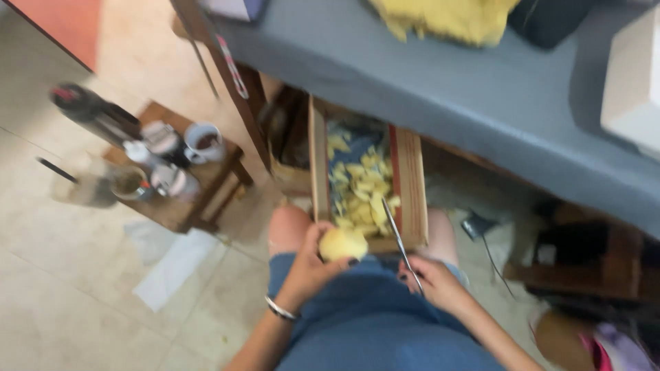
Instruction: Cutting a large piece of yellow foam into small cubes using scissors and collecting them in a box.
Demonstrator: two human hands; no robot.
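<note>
Left hand (307,264): fingers curled round a peeled pale-yellow potato (342,243), held over the lap; a metal bangle (280,309) sits on the wrist.
Right hand (434,282): fingers closed on the handle end of a thin knife (401,251); the blade slants up toward 11 o'clock and its tip lies over the wooden tray.
Potato: at 9 o'clock of the knife, near the blade but apart from it; it sits at the near edge of the tray, at 6 o'clock of the peel heap.
Wooden tray (412,185): long box resting on the knees and running away toward 12 o'clock; inside lies a heap of yellow peelings (361,189) on a bluish lining.
Lap: blue denim shorts (371,323), bare knees either side of the tray.
Grey bed or bench (440,82): crosses the top, from 12 to 3 o'clock of the tray; a yellow cloth (443,17) lies on it at the far edge.
Low wooden stool (182,199): at 9 o'clock of the tray, on the tiled floor; it carries a white mug (203,142), small cups and a dark flask (96,117), all blurred.
Floor (82,302): beige tiles, with a pale sheet (175,264) lying at 8 o'clock of the tray.
Sharpness: whole view smeared; fine detail cannot be told.
</note>
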